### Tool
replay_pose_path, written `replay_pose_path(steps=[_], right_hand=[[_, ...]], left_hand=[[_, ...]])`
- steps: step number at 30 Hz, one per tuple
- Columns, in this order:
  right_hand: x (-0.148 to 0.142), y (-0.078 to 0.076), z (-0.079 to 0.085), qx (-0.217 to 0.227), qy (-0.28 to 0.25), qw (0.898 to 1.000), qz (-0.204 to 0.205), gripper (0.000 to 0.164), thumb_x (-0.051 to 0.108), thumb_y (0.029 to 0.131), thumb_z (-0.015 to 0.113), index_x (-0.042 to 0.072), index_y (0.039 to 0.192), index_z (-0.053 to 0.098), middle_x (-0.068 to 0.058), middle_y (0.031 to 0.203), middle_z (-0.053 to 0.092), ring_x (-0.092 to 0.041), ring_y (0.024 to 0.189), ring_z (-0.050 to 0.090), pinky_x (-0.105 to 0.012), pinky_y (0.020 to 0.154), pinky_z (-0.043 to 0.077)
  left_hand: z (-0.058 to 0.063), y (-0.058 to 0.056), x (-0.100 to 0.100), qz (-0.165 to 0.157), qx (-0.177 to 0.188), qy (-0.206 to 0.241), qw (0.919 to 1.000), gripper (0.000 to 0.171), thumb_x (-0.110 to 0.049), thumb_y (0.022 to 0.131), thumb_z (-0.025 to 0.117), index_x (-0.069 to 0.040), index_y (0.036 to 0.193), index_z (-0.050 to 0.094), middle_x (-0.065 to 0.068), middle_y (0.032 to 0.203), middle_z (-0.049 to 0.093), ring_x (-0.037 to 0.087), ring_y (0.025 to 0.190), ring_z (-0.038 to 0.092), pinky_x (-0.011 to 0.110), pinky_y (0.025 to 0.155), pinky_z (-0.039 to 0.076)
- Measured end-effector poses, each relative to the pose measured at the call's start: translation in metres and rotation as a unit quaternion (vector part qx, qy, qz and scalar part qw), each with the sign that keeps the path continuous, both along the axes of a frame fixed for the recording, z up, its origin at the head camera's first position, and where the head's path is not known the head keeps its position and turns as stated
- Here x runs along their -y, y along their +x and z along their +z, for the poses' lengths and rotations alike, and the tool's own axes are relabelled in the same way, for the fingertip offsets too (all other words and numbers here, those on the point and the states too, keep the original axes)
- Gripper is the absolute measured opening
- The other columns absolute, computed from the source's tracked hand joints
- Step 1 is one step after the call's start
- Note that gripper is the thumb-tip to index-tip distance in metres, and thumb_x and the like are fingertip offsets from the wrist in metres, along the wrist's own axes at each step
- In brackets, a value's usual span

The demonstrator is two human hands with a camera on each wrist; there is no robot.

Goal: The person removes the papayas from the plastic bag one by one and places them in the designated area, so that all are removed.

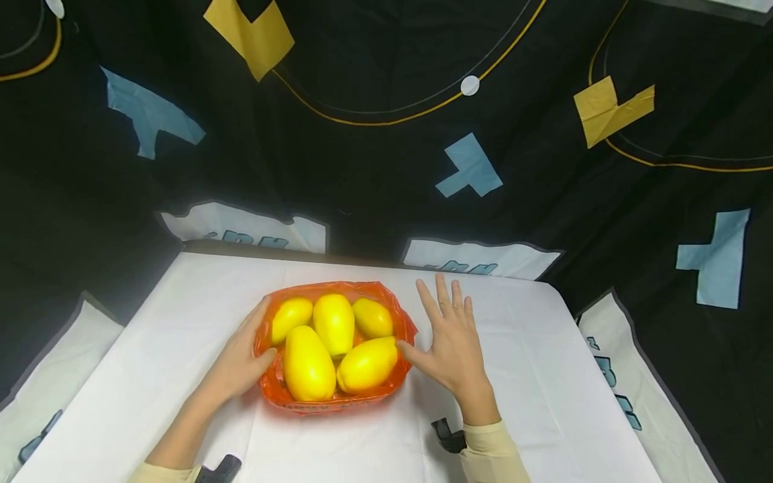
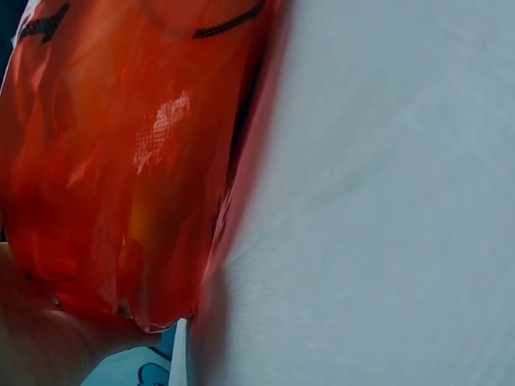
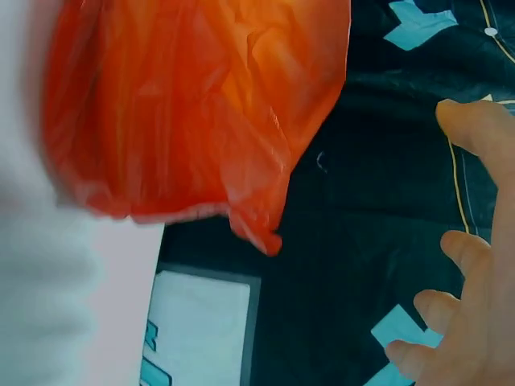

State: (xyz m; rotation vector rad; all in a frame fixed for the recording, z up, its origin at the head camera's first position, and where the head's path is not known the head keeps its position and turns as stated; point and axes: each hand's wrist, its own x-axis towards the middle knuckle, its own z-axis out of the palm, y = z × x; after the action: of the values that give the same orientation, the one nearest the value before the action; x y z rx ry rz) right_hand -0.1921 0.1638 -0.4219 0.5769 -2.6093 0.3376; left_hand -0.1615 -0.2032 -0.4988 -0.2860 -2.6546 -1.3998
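Note:
An orange-red plastic bag [image 1: 345, 406] sits on the white table with its mouth spread wide, holding several yellow mangoes [image 1: 309, 365]. My left hand [image 1: 240, 352] rests against the bag's left side, its fingers extended along the outside and the thumb near the rim; the bag partly hides the fingertips. In the left wrist view, the thumb [image 2: 88, 346] lies at the bag's end. On the other side, my right hand [image 1: 449, 342] is spread with straight fingers, its thumb tip right at the rim and the other fingers off the bag.
The white-covered table [image 1: 531, 376] reaches back to a black curtain [image 1: 362, 174] with taped blue and yellow patches. Pale lettered strips [image 1: 477, 258] hang just past the table's edges. Dark straps [image 1: 448, 436] show near both wrists.

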Motion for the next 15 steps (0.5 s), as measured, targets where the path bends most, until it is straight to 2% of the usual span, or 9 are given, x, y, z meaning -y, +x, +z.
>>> replay_pose_path(steps=[7, 12, 15], right_hand=[[0.013, -0.007, -0.001, 0.025, -0.070, 0.997, 0.029, 0.101, 0.057, 0.073, 0.072, 0.032, 0.156, 0.021, 0.000, 0.162, 0.016, -0.029, 0.143, 0.026, -0.060, 0.113, 0.022], [0.025, -0.011, 0.001, 0.056, -0.111, 0.991, 0.045, 0.097, 0.056, 0.073, 0.072, 0.033, 0.155, 0.025, 0.006, 0.160, 0.020, -0.024, 0.141, 0.030, -0.060, 0.105, 0.036], [0.031, -0.012, 0.001, 0.071, -0.128, 0.988, 0.053, 0.096, 0.056, 0.073, 0.073, 0.034, 0.154, 0.027, 0.004, 0.160, 0.022, -0.023, 0.140, 0.030, -0.059, 0.100, 0.042]], left_hand=[[0.002, 0.000, -0.001, 0.002, 0.000, -0.010, 0.9999, 0.095, -0.002, 0.084, 0.062, -0.017, 0.158, 0.005, 0.010, 0.162, 0.012, 0.036, 0.146, 0.016, 0.061, 0.112, 0.021], [0.004, 0.001, -0.002, 0.002, 0.001, -0.012, 0.9999, 0.096, -0.002, 0.084, 0.063, -0.016, 0.158, 0.004, 0.011, 0.162, 0.012, 0.036, 0.145, 0.016, 0.062, 0.111, 0.022], [0.003, 0.002, -0.002, 0.003, 0.003, -0.011, 0.9999, 0.096, -0.003, 0.084, 0.063, -0.017, 0.158, 0.004, 0.009, 0.162, 0.012, 0.036, 0.146, 0.016, 0.061, 0.112, 0.022]])
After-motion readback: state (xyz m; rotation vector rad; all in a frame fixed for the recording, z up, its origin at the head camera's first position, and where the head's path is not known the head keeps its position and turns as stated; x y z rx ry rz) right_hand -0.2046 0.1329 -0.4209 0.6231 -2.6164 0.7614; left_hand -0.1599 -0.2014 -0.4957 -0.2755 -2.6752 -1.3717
